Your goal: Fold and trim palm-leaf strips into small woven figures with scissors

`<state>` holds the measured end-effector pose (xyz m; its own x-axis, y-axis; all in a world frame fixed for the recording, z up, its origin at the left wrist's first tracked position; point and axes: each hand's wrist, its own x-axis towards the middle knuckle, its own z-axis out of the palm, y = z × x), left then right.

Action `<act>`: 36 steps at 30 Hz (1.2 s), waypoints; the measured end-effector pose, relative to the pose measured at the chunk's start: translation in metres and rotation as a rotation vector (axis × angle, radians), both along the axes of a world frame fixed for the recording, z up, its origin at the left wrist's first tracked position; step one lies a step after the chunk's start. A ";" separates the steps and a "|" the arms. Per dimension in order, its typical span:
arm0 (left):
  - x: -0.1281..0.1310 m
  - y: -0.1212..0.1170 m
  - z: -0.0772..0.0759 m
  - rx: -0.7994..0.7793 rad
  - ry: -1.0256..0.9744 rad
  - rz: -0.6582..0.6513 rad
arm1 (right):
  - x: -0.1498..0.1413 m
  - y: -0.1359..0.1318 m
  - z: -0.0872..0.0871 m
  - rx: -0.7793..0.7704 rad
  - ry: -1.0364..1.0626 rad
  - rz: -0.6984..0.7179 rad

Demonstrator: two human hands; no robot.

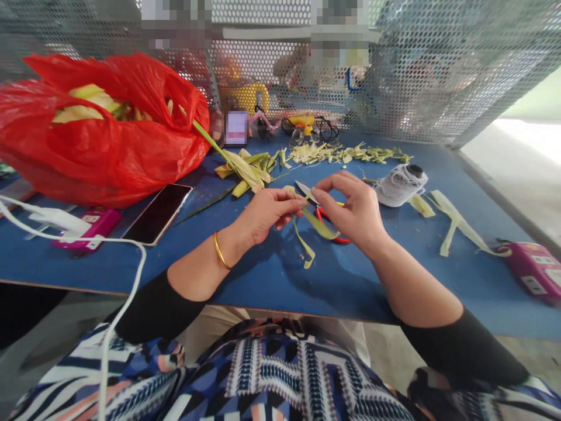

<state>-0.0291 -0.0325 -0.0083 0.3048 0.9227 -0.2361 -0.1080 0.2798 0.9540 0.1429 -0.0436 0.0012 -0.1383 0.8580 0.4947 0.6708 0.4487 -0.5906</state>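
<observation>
My left hand, with a gold bangle at the wrist, pinches a pale green corn husk strip between thumb and fingers. Close beside it, my right hand has thumb and forefinger closed on the same husk. A thin curled piece of husk dangles below the fingers. Red-handled scissors lie on the table behind and under the hands, partly hidden. Right of them rests a spool of white thread. Folded husks and a stalk lie beyond my left hand.
A red plastic bag of husks fills the left, near a phone, a purple box and a white cable. Husk scraps line the back before a perforated metal panel. Husk strips and another purple box lie right.
</observation>
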 end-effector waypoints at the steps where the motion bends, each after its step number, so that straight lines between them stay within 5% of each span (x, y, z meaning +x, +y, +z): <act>1: 0.000 -0.001 0.000 0.001 0.020 -0.047 | 0.001 0.001 0.001 0.051 -0.005 -0.029; 3: -0.001 -0.002 0.000 -0.018 0.036 -0.149 | 0.001 0.002 0.001 0.024 -0.020 -0.024; 9: 0.000 -0.004 -0.002 -0.085 0.014 -0.310 | -0.004 0.002 -0.005 -0.585 0.412 0.182; 16: -0.001 -0.006 -0.003 -0.075 0.031 -0.342 | -0.010 0.000 -0.008 -0.695 0.688 0.224; 29: 0.000 -0.007 -0.005 -0.108 0.021 -0.358 | -0.017 -0.002 -0.014 -0.576 0.561 0.100; 36: -0.001 -0.001 0.004 -0.219 -0.196 -0.184 | 0.001 0.008 -0.002 0.001 0.330 -0.125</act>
<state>-0.0304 -0.0333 -0.0044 0.5209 0.7817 -0.3429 -0.2122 0.5077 0.8350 0.1435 -0.0354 -0.0010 0.1355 0.8575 0.4962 0.4938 0.3757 -0.7842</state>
